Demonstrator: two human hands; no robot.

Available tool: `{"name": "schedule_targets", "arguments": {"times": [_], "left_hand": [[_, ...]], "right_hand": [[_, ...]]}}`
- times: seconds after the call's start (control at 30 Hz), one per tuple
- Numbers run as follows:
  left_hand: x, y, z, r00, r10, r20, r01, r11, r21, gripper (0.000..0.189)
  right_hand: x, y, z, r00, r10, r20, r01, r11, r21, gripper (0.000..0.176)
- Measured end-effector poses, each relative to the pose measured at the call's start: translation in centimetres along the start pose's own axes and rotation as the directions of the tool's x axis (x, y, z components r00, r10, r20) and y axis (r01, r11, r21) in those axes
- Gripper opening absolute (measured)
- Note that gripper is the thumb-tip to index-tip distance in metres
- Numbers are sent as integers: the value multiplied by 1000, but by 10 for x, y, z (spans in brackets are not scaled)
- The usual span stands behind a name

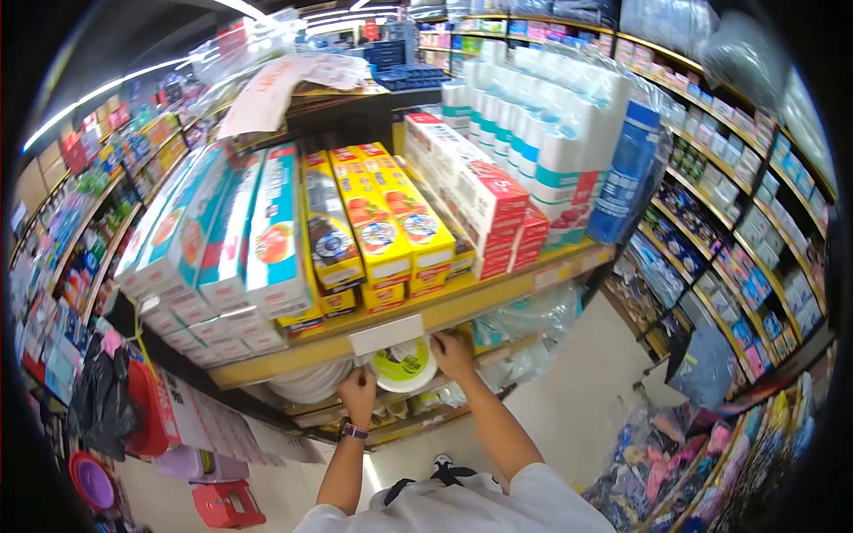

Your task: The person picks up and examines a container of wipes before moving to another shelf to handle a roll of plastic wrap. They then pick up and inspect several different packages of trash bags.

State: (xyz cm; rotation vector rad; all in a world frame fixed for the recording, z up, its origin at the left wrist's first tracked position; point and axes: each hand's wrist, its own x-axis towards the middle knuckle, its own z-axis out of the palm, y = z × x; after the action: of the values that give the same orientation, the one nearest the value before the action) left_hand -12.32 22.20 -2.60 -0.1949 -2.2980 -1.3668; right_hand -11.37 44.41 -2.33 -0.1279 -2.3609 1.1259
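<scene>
Plate pack (404, 366) sits just below the blank price tag (385, 335) on the yellow shelf (462, 306) edge, round face toward the camera. Left hand (358, 388) is curled on its left rim, right hand (453, 355) on its right rim. Pack is dead centre between them, both equally near.

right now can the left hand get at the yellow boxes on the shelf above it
Probably yes. The left hand is at the plates under the shelf edge, and the yellow boxes lie at the open front just above; it would only need to clear that edge.
</scene>
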Motion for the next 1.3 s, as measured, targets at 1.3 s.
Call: {"name": "schedule_targets", "arguments": {"times": [1.3], "left_hand": [[6,10,-26,655,683,322,-736,674,68,25]], "right_hand": [[8,-15,0,968,133,212,-84,971,-224,50]]}}
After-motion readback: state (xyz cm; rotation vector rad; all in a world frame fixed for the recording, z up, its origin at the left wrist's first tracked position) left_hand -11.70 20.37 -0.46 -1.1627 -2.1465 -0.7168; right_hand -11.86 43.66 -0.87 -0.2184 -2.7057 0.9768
